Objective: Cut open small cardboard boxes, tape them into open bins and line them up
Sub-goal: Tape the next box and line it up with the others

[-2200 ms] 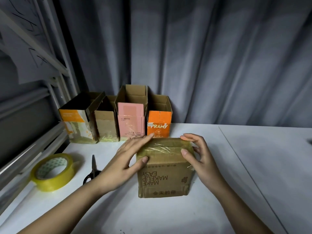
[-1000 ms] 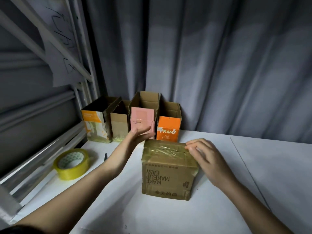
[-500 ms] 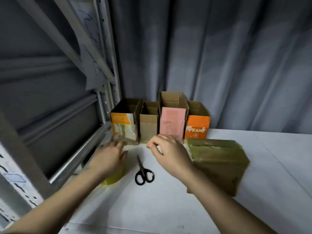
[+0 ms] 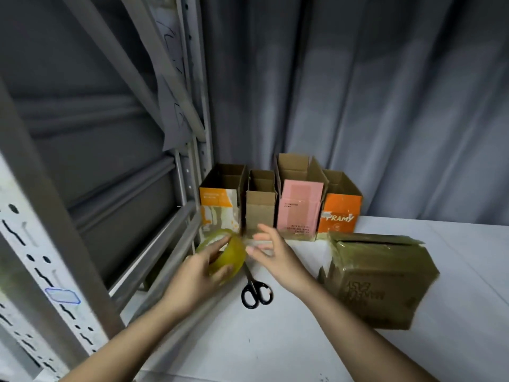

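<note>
The left hand [image 4: 192, 274] holds the tape roll [image 4: 228, 257]; the right hand's [image 4: 271, 253] grip is wide. Taping the brown box [image 4: 380, 279] looks next, once the tape's end is found.

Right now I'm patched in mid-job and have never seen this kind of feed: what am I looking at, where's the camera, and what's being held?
No machine here: these are a person's two bare hands, filmed by one wide-angle camera on their head, looking forward and down. The left hand grips a yellow tape roll. The right hand is beside the roll with fingers spread; whether it holds the tape's end is too blurred to tell. On the white table lie black scissors and a tape-covered brown box. Four open bins stand in a row by the curtain.
</note>
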